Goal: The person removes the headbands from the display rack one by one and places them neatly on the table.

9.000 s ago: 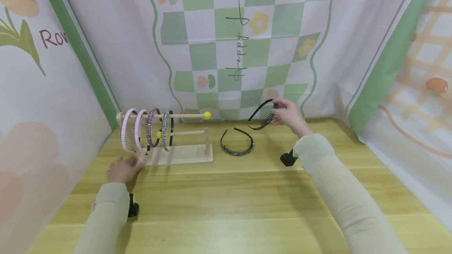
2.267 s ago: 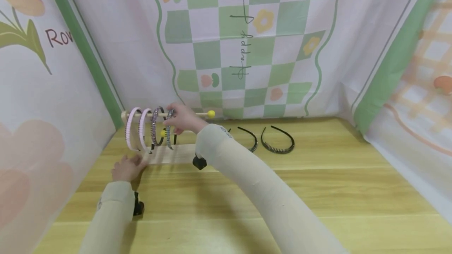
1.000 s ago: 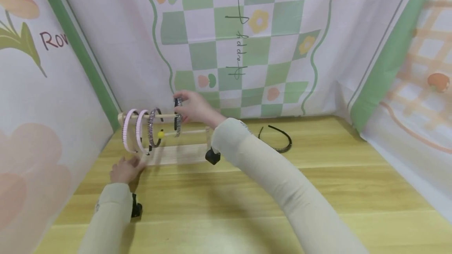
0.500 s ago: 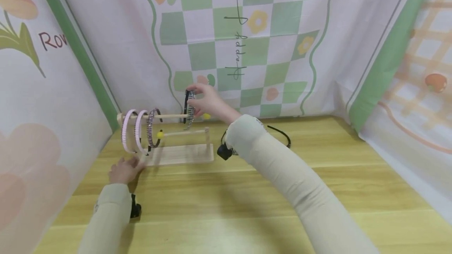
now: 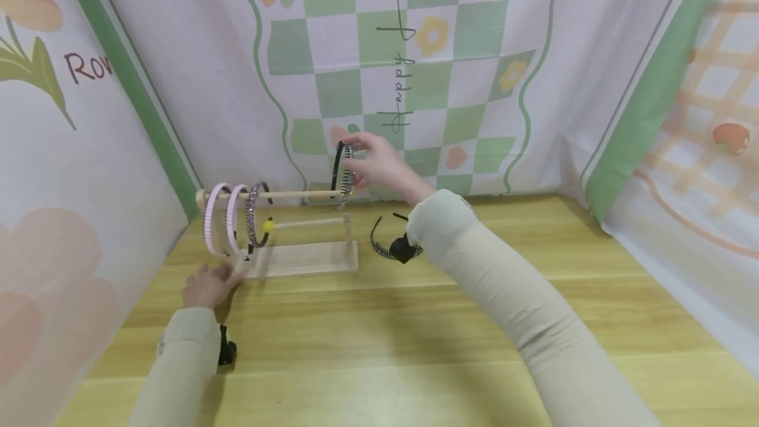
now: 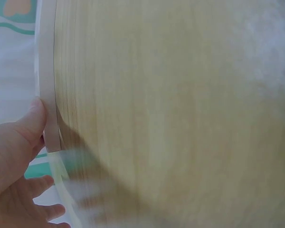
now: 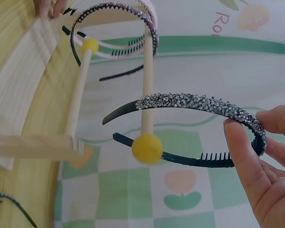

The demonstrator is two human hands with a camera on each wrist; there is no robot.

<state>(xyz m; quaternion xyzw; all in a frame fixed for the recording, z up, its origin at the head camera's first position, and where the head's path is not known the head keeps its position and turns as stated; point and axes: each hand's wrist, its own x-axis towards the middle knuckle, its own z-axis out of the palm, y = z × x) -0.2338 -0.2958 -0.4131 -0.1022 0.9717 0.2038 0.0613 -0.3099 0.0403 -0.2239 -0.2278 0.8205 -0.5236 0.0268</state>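
Observation:
My right hand pinches a silver glitter headband between thumb and fingers. The headband still encircles the upper rod of a wooden headband stand, right by the yellow ball at its tip. My left hand holds the left end of the stand's base, thumb against its edge and outer fingers spread. Two pink headbands and a purple glitter headband hang farther left on the rod.
A dark toothed headband lies on the wooden table, right of the stand and partly behind the right wrist's camera. The lower rod carries a yellow ball at its left end. Printed fabric backs the table.
Earlier, my right hand laid a dark headband on the table, then took hold of the silver one. It has lifted that one and slid it right to the rod's tip. The left hand stays.

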